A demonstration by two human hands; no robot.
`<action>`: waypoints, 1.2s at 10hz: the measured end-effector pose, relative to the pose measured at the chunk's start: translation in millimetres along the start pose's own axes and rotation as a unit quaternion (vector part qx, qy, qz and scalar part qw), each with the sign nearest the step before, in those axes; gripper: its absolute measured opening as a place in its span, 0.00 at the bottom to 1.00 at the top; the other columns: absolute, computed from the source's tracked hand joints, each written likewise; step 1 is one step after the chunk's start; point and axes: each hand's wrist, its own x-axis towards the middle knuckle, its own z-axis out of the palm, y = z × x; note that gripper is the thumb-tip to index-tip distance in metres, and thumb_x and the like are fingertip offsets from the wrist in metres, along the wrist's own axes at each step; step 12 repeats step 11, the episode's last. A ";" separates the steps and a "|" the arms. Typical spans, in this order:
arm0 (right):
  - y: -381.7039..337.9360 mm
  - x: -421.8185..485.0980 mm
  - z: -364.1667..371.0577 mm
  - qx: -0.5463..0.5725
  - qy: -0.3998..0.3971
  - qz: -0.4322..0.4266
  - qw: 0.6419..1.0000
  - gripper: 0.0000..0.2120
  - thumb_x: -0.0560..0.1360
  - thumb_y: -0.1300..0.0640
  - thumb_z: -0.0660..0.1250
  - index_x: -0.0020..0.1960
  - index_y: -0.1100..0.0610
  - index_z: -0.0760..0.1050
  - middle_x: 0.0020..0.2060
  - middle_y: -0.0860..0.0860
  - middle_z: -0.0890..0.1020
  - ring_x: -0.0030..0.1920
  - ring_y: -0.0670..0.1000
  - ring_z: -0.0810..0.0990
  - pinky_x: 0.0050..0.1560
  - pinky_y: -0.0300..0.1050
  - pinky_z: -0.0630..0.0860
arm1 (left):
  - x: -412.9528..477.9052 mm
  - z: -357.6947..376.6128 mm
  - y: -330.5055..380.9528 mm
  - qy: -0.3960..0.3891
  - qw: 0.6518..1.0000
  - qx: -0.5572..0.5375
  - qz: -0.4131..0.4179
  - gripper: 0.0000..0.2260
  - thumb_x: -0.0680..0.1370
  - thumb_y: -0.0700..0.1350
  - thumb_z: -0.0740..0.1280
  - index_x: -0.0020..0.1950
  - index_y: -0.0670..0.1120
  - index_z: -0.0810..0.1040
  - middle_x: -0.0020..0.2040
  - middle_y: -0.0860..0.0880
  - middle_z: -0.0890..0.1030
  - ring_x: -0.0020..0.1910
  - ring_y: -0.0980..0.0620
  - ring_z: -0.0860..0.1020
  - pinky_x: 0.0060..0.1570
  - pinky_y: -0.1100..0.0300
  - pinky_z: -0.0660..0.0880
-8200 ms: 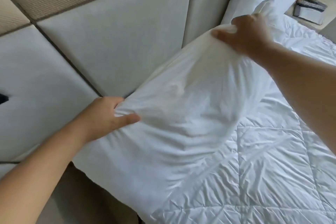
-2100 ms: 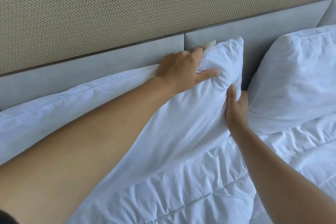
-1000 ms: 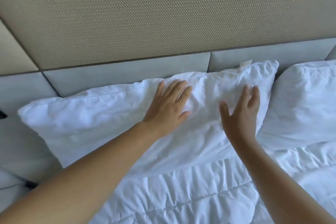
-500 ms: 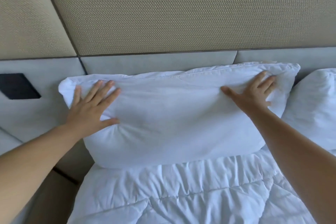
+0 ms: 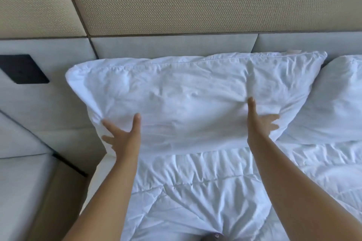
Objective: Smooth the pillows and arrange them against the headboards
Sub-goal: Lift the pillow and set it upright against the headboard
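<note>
A long white pillow (image 5: 186, 100) leans upright against the grey padded headboard (image 5: 172, 47), its cover lightly creased. My left hand (image 5: 123, 135) lies flat on its lower left corner, fingers spread, holding nothing. On the lower right part of the same pillow, my right hand (image 5: 260, 123) presses with fingers spread. A second white pillow (image 5: 337, 100) leans against the headboard at the right, partly cut off by the frame edge.
A white quilted duvet (image 5: 205, 191) covers the bed below the pillows. A woven beige wall panel (image 5: 195, 0) rises above the headboard. A black switch plate (image 5: 23, 68) sits on the left panel. A grey ledge (image 5: 21, 182) lies beside the bed at lower left.
Both hands have slid down from the pillow's upper corners to its lower edge. The pillow stays against the headboard, flatter than before.
</note>
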 end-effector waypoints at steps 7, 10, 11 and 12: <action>-71.3 37.8 -15.0 0.096 0.041 0.077 0.992 0.57 0.62 0.21 0.65 0.80 0.54 0.58 0.76 0.54 0.65 0.72 0.68 0.66 0.61 0.77 0.67 | 110.0 -16.7 60.4 -0.002 0.998 -0.062 0.028 0.58 0.60 0.78 0.66 0.81 0.56 0.47 0.78 0.44 0.62 0.73 0.40 0.67 0.70 0.40 0.67; -45.6 -173.0 5.5 -0.018 0.044 -0.028 0.998 0.43 0.75 0.31 0.63 0.75 0.61 0.61 0.70 0.61 0.69 0.67 0.63 0.72 0.66 0.56 0.71 | 84.7 -119.3 61.0 -0.251 0.946 0.065 0.194 0.36 0.72 0.58 0.76 0.72 0.41 0.69 0.67 0.41 0.77 0.65 0.42 0.76 0.64 0.45 0.74; -34.7 -239.3 6.2 -0.056 0.026 -0.058 0.996 0.40 0.77 0.35 0.64 0.77 0.61 0.61 0.71 0.60 0.70 0.69 0.61 0.71 0.67 0.52 0.68 | 70.3 -155.2 71.2 -0.332 0.901 0.113 0.255 0.31 0.75 0.51 0.74 0.73 0.39 0.69 0.69 0.40 0.75 0.68 0.43 0.74 0.66 0.49 0.72; -34.7 -239.3 6.2 -0.056 0.026 -0.058 0.996 0.40 0.77 0.35 0.64 0.77 0.61 0.61 0.71 0.60 0.70 0.69 0.61 0.71 0.67 0.52 0.68 | 70.3 -155.2 71.2 -0.332 0.901 0.113 0.255 0.31 0.75 0.51 0.74 0.73 0.39 0.69 0.69 0.40 0.75 0.68 0.43 0.74 0.66 0.49 0.72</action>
